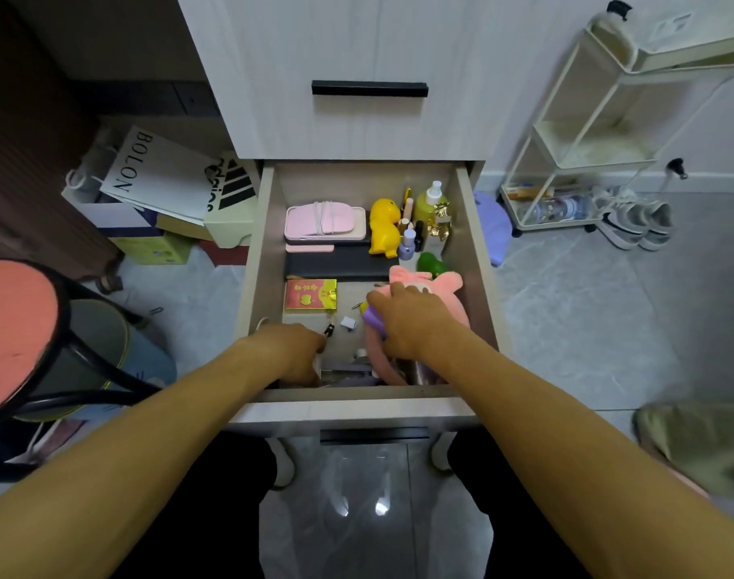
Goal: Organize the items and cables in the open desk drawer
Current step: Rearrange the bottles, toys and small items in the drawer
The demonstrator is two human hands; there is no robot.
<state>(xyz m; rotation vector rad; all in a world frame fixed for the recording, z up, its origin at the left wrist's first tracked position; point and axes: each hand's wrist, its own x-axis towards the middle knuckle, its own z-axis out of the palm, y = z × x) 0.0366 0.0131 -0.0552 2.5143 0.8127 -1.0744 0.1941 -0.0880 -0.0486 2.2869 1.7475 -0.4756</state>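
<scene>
The open drawer (260, 261) holds a pink pouch wrapped in a white cable (323, 221), a yellow duck toy (384, 227), several small bottles (428, 211), a long black case (340, 265), a red and gold packet (311, 294) and a pink plush (436, 286). My right hand (407, 323) grips a purple item (373, 319) on top of the pink plush at the front right. My left hand (292, 351) reaches down into the front left corner with curled fingers; what it holds is hidden.
A closed drawer with a black handle (369, 89) sits above. Paper bags and boxes (160, 181) are piled on the floor to the left, beside a pink-topped stool (14, 323). A white wire cart (599, 131) and shoes (632, 221) stand to the right.
</scene>
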